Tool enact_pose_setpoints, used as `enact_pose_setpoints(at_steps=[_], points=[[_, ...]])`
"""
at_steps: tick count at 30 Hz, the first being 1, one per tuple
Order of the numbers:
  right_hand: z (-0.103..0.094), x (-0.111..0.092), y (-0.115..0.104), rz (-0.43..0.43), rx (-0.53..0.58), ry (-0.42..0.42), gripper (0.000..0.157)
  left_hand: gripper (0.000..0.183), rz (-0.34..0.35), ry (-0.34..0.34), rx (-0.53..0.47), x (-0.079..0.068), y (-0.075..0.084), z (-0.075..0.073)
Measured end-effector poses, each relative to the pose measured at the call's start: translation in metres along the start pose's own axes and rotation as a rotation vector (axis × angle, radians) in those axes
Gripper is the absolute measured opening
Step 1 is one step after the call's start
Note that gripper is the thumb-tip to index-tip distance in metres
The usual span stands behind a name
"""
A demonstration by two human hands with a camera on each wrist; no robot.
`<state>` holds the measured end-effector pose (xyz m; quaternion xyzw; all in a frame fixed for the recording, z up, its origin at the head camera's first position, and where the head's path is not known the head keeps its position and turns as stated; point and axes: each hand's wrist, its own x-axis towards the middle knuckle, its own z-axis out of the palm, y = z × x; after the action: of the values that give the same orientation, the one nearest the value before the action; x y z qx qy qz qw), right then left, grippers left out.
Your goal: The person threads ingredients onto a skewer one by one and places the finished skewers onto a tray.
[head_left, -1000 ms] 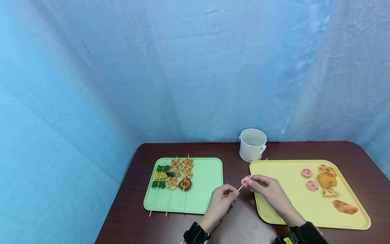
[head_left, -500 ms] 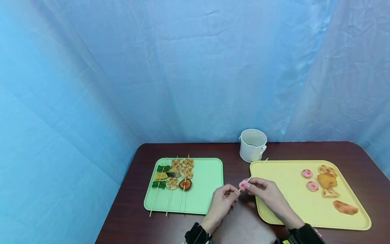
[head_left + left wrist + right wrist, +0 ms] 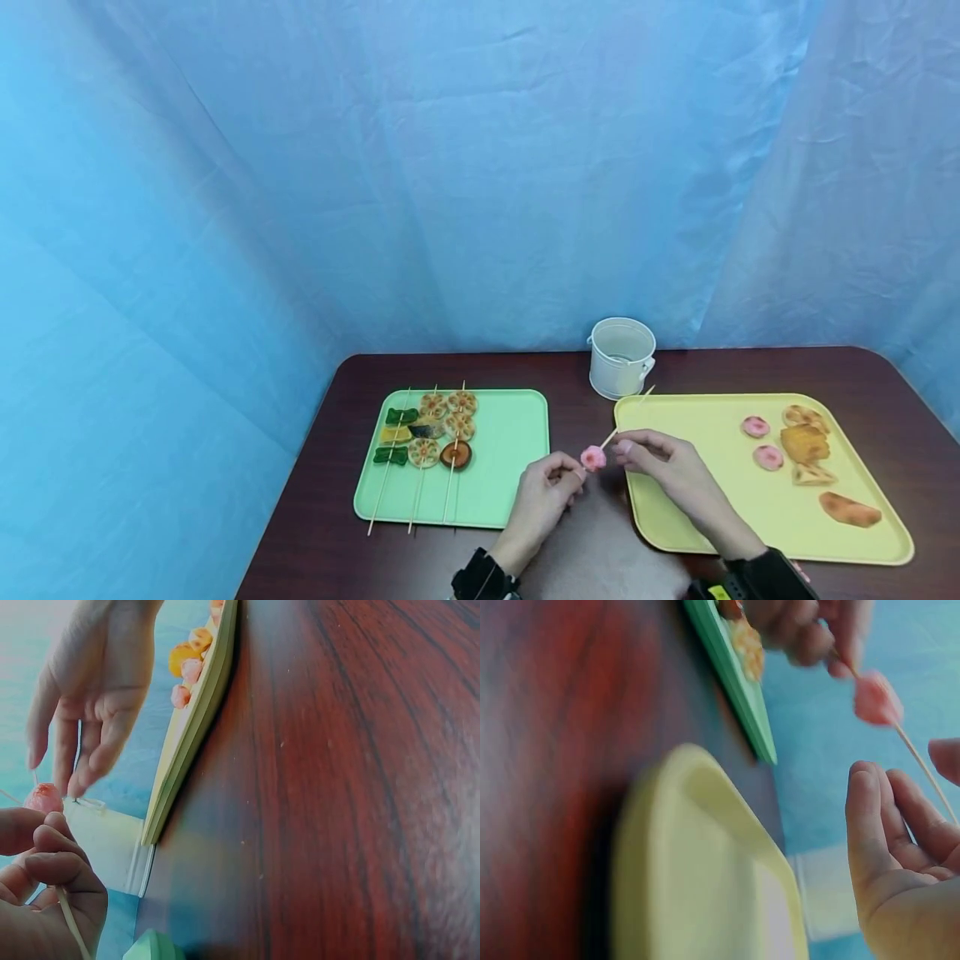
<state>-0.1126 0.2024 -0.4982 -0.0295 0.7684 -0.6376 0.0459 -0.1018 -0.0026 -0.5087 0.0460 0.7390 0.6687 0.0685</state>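
Observation:
My left hand point(image 3: 546, 493) pinches a thin wooden skewer point(image 3: 610, 436) near its lower part, just left of the yellow tray. One pink round food slice point(image 3: 592, 458) is threaded on that skewer, right beside the left fingertips. In the right wrist view the stick passes through the pink slice point(image 3: 877, 699) and runs on between the thumb and fingers of my right hand point(image 3: 907, 855). Those fingers are apart and loosely straight, with a gap to the slice. Over the yellow tray's left edge, the right hand point(image 3: 678, 479) hovers in the head view.
The green tray point(image 3: 513, 467) on the left bears several loaded skewers point(image 3: 424, 450). On the yellow tray point(image 3: 720, 525) lie two pink slices point(image 3: 768, 457), some tan pieces point(image 3: 806, 443) and a brown piece point(image 3: 849, 509). A small white bucket point(image 3: 621, 367) stands behind, near the table's back edge.
The pink slice has slid down the skewer toward the left fingers. My right hand has let go of it and drawn back to the right; the left hand has hardly moved.

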Motion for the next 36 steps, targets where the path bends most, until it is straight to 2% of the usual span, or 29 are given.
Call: enact_pose_setpoints(at_steps=[4,9,14,16,18,25,31,34,36], points=[[-0.022,0.000,-0.002,-0.016,-0.040,0.053,0.050,0.016,-0.012,0.004,0.002,0.000,-0.001,-0.003],[-0.050,-0.002,0.002,-0.058,-0.181,0.102,0.048,0.018,-0.036,-0.005,0.033,-0.001,-0.002,-0.008],[-0.077,-0.003,0.003,-0.109,-0.485,0.142,0.044,0.014,-0.042,0.012,0.074,-0.001,-0.003,-0.011],[-0.088,-0.004,0.002,-0.100,-0.612,0.163,0.045,0.013,-0.035,0.015,0.085,-0.002,-0.004,-0.014],[-0.098,-0.006,0.001,-0.080,-0.693,0.164,0.048,0.014,-0.023,0.018,0.084,-0.002,-0.006,-0.016],[-0.134,-0.009,0.005,-0.062,-0.814,0.156,0.047,0.018,0.005,0.007,0.089,-0.003,-0.006,-0.021],[-0.149,-0.011,0.005,0.039,-0.901,0.106,0.063,0.019,0.001,-0.003,0.087,-0.004,-0.007,-0.025],[-0.151,-0.012,0.007,0.020,-0.929,0.127,0.064,0.019,-0.006,-0.007,0.080,-0.005,-0.006,-0.027],[-0.152,-0.012,0.009,-0.029,-0.954,0.156,0.057,0.018,-0.008,-0.006,0.076,-0.005,-0.005,-0.027]])
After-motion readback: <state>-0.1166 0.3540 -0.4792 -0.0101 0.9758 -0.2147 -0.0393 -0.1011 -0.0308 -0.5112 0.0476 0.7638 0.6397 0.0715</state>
